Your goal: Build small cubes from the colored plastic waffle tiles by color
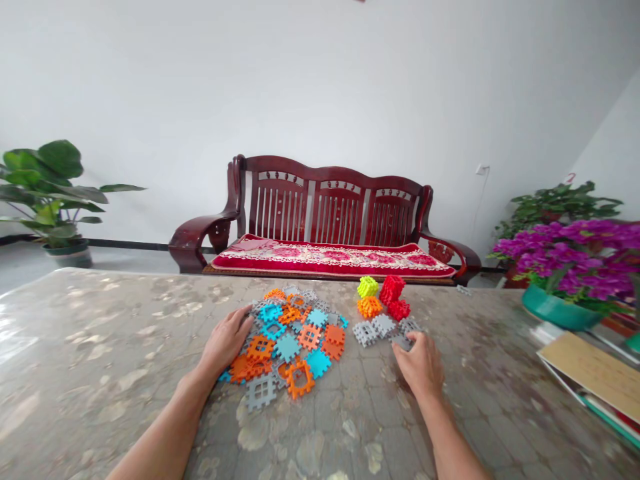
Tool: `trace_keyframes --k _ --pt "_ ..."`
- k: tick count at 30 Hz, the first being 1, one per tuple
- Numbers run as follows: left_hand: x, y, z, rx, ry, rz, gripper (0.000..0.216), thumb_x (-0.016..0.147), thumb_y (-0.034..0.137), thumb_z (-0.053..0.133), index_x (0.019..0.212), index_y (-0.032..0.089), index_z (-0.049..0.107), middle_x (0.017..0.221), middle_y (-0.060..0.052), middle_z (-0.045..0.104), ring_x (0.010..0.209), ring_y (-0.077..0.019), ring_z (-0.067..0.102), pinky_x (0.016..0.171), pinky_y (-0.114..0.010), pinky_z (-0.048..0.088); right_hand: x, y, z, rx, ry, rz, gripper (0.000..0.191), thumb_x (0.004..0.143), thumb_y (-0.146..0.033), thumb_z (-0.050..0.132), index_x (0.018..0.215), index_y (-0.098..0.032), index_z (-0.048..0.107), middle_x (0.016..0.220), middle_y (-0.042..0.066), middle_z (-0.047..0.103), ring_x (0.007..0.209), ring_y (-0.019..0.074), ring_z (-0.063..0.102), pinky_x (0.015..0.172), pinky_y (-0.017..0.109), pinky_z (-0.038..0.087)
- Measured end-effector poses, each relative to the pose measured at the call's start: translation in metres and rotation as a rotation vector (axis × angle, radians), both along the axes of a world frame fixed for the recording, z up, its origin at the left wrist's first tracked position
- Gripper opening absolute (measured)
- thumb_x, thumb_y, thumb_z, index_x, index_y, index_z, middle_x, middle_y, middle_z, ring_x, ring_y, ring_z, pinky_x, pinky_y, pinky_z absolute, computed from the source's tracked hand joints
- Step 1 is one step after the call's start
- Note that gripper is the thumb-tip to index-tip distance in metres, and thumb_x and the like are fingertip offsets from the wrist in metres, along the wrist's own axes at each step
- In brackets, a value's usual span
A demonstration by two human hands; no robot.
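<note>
A loose pile of flat interlocking plastic tiles [293, 337], orange, blue and grey, lies on the table [100, 360] in front of me. My left hand [225, 343] rests palm down on the pile's left edge, fingers stretched over the tiles. My right hand [421, 363] lies at the right, its fingers curled onto a grey tile [403, 342] beside a row of joined grey tiles [377, 329]. Behind these stand small built cubes: a yellow-green cube [367, 287], an orange cube [369, 307] and two red cubes [393, 297].
A teal pot of purple flowers [575, 273] and stacked books [595, 380] occupy the table's right side. One stray grey tile [464, 290] lies near the far edge. Beyond the table stand a dark wooden bench with a red cushion [330, 257] and a leafy plant [55, 200].
</note>
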State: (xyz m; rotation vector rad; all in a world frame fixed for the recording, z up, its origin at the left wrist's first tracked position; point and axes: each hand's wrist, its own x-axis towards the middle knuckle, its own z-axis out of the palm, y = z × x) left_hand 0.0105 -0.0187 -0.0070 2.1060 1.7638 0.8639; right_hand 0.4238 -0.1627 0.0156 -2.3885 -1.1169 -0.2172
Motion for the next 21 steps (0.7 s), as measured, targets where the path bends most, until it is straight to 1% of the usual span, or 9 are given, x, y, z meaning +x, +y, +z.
trace_keyframes --k 5,9,12,15,18,21 --pt "-0.001 0.001 -0.002 0.005 0.018 0.002 0.056 0.091 0.049 0.031 0.131 0.018 0.057 0.132 -0.010 0.062 0.121 -0.0217 0.057 0.108 -0.035 0.040 0.000 -0.002 0.000 -0.119 -0.033 -0.013 0.032 0.078 -0.044 0.057 0.101 -0.023 0.060 0.106 0.011 0.066 0.102 0.0301 0.060 0.081 0.038 0.045" --pt "-0.001 0.001 -0.002 0.010 0.037 0.005 0.056 0.091 0.048 0.032 0.131 0.019 0.057 0.131 -0.009 0.062 0.120 -0.0225 0.058 0.107 -0.035 0.041 0.002 -0.003 0.000 -0.159 -0.065 0.009 0.032 0.079 -0.045 0.057 0.102 -0.024 0.059 0.107 0.010 0.068 0.103 0.0304 0.061 0.080 0.038 0.045" --pt "-0.001 0.001 -0.003 0.015 0.052 -0.001 0.054 0.090 0.047 0.033 0.129 0.020 0.059 0.131 -0.008 0.063 0.119 -0.0230 0.059 0.106 -0.035 0.042 0.003 -0.003 0.001 -0.180 -0.081 0.026 0.031 0.079 -0.044 0.057 0.102 -0.023 0.060 0.105 0.011 0.069 0.100 0.0296 0.062 0.078 0.037 0.044" --pt "-0.002 0.001 -0.004 0.024 0.065 -0.009 0.054 0.090 0.047 0.033 0.129 0.020 0.059 0.131 -0.008 0.062 0.119 -0.0221 0.059 0.107 -0.034 0.041 0.002 -0.004 0.005 -0.169 -0.065 0.031 0.029 0.078 -0.042 0.057 0.100 -0.023 0.060 0.101 0.011 0.070 0.096 0.0284 0.064 0.076 0.036 0.044" --pt "-0.003 0.002 -0.005 0.021 0.069 -0.013 0.053 0.090 0.047 0.034 0.129 0.021 0.059 0.132 -0.008 0.061 0.120 -0.0217 0.057 0.108 -0.033 0.039 -0.001 -0.004 0.012 -0.133 0.000 0.024 0.030 0.077 -0.044 0.057 0.099 -0.024 0.059 0.099 0.008 0.071 0.092 0.0275 0.065 0.073 0.035 0.043" --pt "-0.003 0.003 -0.007 0.024 0.058 -0.012 0.050 0.089 0.046 0.036 0.127 0.023 0.060 0.132 -0.007 0.061 0.120 -0.0217 0.057 0.108 -0.034 0.039 -0.001 -0.005 0.018 -0.081 0.058 0.040 0.033 0.074 -0.047 0.058 0.099 -0.025 0.059 0.102 0.007 0.071 0.091 0.0268 0.065 0.071 0.034 0.043"
